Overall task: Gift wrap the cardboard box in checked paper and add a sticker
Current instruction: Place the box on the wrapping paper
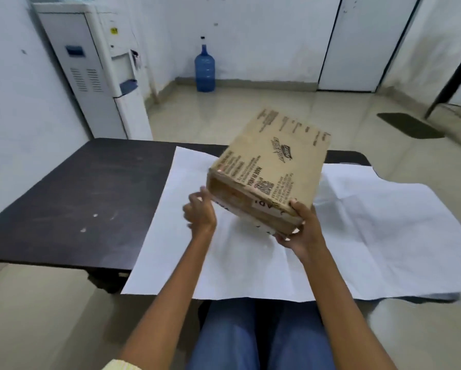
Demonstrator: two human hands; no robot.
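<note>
Cardboard box (274, 166) tilted above paper (357, 222), right hand (300, 231) gripping corner.

Worktop (72, 198), left half: bare, open to reach. Right half: paper (370, 236) spread flat, box (272, 166) tilted above its middle, blocking.

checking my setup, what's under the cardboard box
The printed brown cardboard box is held tilted above the spread white paper sheet, which lies on the dark table. The box's underside and the paper right below it are hidden.
</note>
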